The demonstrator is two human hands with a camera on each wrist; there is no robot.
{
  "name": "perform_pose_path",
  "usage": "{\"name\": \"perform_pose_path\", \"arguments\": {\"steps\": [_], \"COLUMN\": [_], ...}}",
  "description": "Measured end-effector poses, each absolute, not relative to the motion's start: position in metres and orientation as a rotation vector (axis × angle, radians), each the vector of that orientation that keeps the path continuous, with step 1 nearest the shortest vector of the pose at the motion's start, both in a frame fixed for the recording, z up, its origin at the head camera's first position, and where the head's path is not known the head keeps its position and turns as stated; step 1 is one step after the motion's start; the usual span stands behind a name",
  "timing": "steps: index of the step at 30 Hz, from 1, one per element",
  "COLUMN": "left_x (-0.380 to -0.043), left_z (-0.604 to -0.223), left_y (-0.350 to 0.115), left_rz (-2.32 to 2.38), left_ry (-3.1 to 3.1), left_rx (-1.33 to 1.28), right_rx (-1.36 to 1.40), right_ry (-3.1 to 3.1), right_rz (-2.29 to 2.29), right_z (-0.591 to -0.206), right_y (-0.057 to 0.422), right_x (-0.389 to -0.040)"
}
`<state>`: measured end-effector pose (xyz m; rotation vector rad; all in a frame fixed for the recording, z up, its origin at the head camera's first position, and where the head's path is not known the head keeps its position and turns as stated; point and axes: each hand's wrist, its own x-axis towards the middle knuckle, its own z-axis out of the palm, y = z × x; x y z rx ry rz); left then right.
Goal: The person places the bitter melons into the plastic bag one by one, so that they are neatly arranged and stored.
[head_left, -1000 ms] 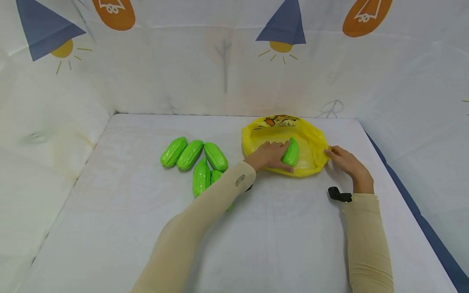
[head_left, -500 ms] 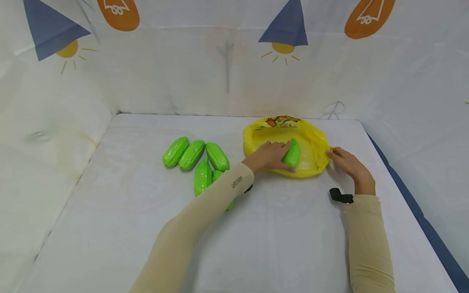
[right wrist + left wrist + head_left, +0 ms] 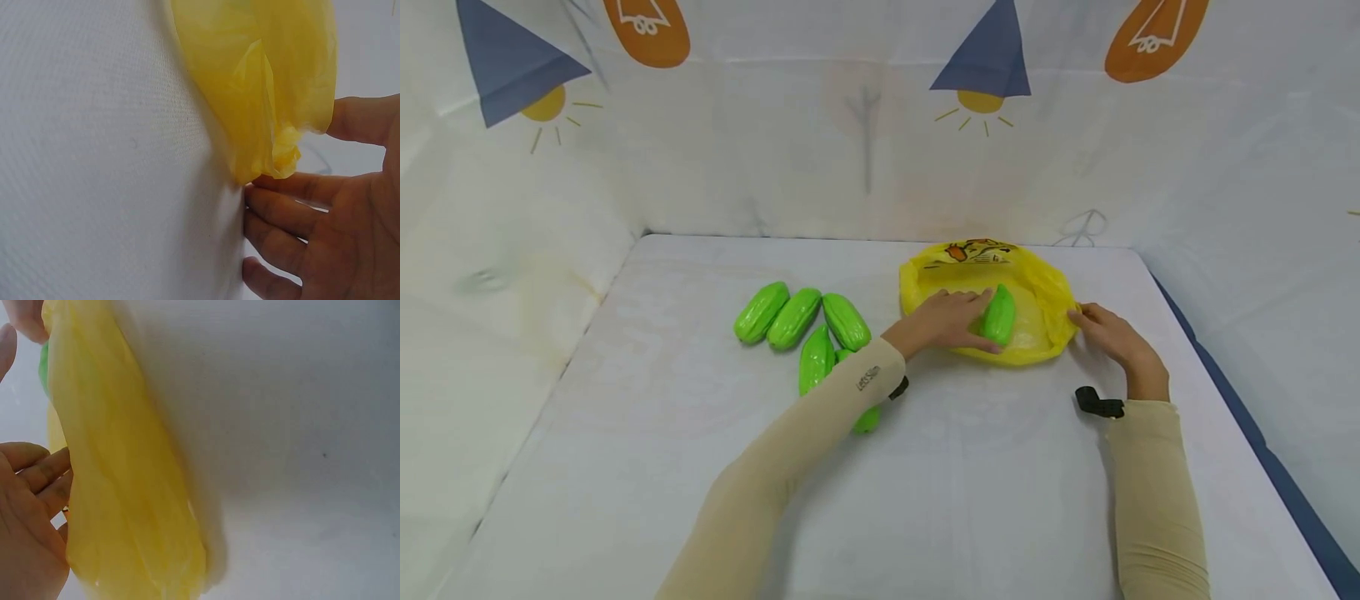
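The left hand (image 3: 942, 321) lies inside the mouth of the yellow plastic bag (image 3: 1037, 292), its fingers stretched toward the far right and wrapped loosely over a green ridged gourd (image 3: 998, 315) that sits on the bag's lower layer. The gourd lies directly at the fingertips of that hand, on its right side, with its long axis running from the near edge of the bag toward the back wall and leaning slightly right at the top; its near end is close to the bag's front rim. From the head view the thumb appears to pass under the gourd's near end, so the hand seems to grip it rather than just rest on it, though the left wrist view shows only a sliver of green behind yellow film and cannot confirm this. The right hand (image 3: 1112, 337) is at the bag's right edge, well apart from the gourd, with its fingers half curled and its fingertips (image 3: 275, 187) pinching a crumpled fold of the bag against the table (image 3: 970, 467). So the left hand is much the nearer of the two to the gourd, and the bag's open side faces left toward it. Five more green gourds (image 3: 805, 329) lie in a loose cluster on the table to the left of the bag, just beyond the left forearm, one partly hidden beneath the sleeve (image 3: 820, 417). A small black strap (image 3: 1097, 405) rests near the right wrist.
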<state>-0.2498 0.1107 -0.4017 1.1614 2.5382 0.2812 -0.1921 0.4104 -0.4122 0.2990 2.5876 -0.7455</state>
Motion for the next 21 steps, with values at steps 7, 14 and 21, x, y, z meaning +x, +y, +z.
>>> {"name": "perform_pose_path", "arguments": {"steps": [7,14,21], "left_x": [-0.252,-0.252,-0.250], "left_z": [-0.403,-0.402,-0.401], "left_y": [0.104,0.096,0.091], "left_rz": [0.271,0.291,0.325], "left_ry": [2.525,2.546,2.522], "left_rx": [1.134,1.152,1.152], "right_rx": [0.321,0.312,0.311], "right_ry": [2.572,2.570,2.577], "right_rz": [-0.758,-0.759,-0.752], "right_z": [-0.411,-0.409,-0.409], "right_y": [0.409,0.407,0.409], "right_x": [-0.193,-0.193,-0.191]}}
